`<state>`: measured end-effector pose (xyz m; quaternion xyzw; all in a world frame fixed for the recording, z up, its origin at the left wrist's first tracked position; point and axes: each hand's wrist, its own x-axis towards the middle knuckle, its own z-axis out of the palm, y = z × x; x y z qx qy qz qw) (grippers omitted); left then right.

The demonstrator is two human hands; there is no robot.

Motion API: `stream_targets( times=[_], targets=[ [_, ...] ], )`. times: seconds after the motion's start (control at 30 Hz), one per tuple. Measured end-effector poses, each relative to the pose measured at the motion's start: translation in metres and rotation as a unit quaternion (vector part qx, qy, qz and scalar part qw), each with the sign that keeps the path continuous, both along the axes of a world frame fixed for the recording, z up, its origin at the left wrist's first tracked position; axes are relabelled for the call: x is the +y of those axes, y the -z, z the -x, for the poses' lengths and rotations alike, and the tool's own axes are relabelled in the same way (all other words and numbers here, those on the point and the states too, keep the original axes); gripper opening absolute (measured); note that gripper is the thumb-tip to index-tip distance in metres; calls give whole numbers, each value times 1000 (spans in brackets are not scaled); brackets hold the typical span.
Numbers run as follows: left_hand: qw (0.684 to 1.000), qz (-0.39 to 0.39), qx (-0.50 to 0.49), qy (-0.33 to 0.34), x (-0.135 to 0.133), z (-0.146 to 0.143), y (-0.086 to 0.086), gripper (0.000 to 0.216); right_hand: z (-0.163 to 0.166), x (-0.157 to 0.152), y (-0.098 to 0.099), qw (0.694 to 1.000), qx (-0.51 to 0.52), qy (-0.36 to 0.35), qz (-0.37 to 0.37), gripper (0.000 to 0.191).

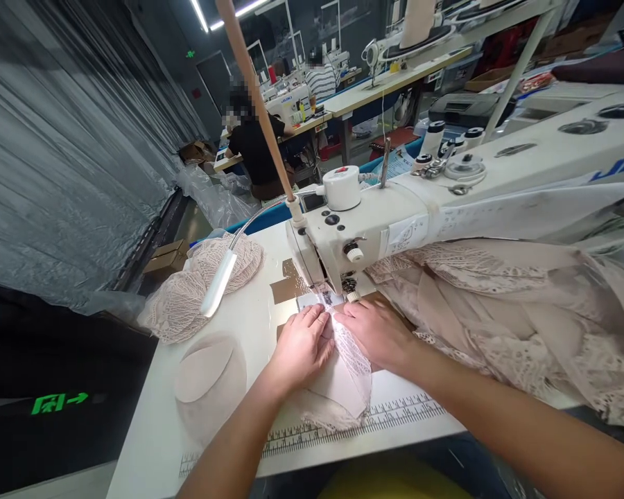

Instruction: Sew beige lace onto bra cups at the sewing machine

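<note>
My left hand lies flat, fingers together, on a pale pink piece of lace and padded fabric just in front of the needle area of a white sewing machine. My right hand presses flat on the same piece from the right, fingertips near the presser foot. The lace strip runs between both hands toward the needle.
A pile of lace pieces and a gooseneck lamp sit at the left of the white table. A round foam cup lies front left. Heaped lace fabric fills the right. Other people sit at machines behind.
</note>
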<state>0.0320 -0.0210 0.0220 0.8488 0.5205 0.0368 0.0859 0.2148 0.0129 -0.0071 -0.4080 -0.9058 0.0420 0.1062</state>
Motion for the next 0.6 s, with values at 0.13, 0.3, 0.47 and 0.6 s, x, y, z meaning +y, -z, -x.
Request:
stream_targets(
  times=[0.13,0.3,0.47,0.6],
  targets=[
    [999,17,-1,34,12,7,0,51,3,1,1,1000,7,14,5,29],
    [996,49,9,70,30,22,3,56,4,3,1,1000,22,2,-2,31],
    [996,37,13,77,25,25,-4,55,-3,5,0,998,59,-22,8,27],
    [998,-25,-31,47,0,12,-9,31,-6,7,3,990,140,-21,2,30]
  ],
)
